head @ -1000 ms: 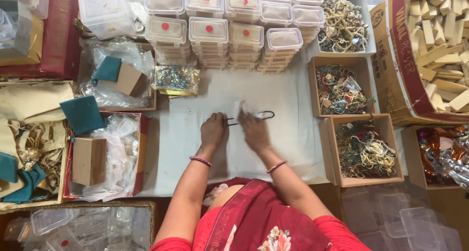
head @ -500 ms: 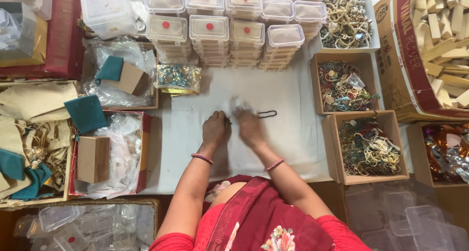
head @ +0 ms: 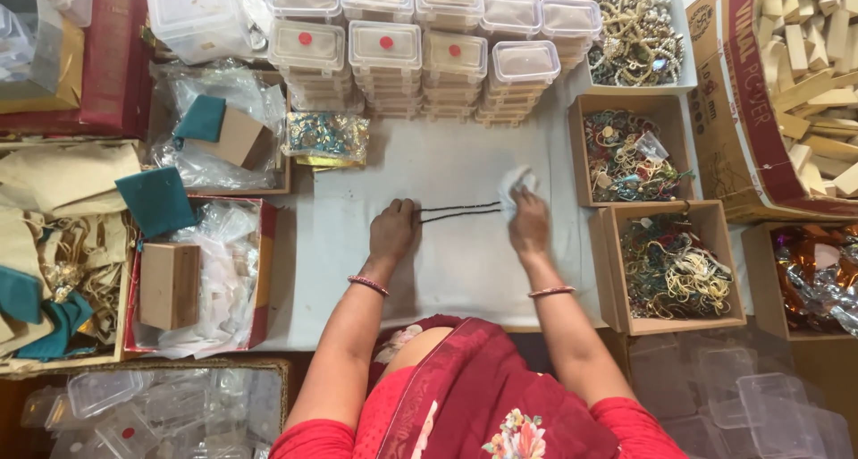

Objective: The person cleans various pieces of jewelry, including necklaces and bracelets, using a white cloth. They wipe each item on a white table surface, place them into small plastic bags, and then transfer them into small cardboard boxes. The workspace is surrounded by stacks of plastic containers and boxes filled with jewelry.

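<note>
A thin dark beaded chain (head: 460,211) lies stretched in two parallel strands across the white table cloth (head: 447,271). My left hand (head: 393,229) pinches its left end. My right hand (head: 529,219) holds the right end together with a small white cloth or clear pouch (head: 516,184). Both hands rest low on the table, about a chain's length apart.
Stacks of clear lidded boxes with red dots (head: 420,52) line the far edge. Open cardboard boxes of jewellery (head: 672,264) stand at the right, with another (head: 626,151) behind. Plastic bags, teal pouches (head: 157,200) and a small brown box (head: 170,285) fill the left. Empty clear boxes (head: 751,405) lie near right.
My hands were close together over the bunched chain; they have since moved apart, the right going right, and the chain is now pulled out straight between them.
</note>
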